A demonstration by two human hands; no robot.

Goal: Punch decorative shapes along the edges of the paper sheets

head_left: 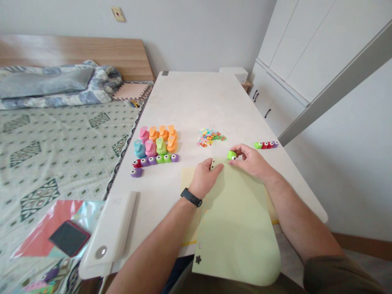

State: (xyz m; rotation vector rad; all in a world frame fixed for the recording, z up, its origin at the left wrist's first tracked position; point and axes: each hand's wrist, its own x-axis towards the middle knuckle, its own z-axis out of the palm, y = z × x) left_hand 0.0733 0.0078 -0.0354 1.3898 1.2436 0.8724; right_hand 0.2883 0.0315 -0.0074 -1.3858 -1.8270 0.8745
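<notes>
A pale green sheet of paper lies over the table's near edge and curves down toward my lap. Small shapes are punched along its left side, with a flower-shaped hole near the bottom corner. My left hand pinches the sheet's far left corner between thumb and fingers. At the sheet's far edge, my right hand grips a small green craft punch with a white button. Whether the paper sits inside the punch's slot I cannot tell. Beneath the green sheet shows a yellow sheet.
Colourful paper cut-outs are heaped mid-table. Large craft punches and a row of small punches stand at left; more small punches line the right. A white laminator-like device lies near left. A phone rests on the bed.
</notes>
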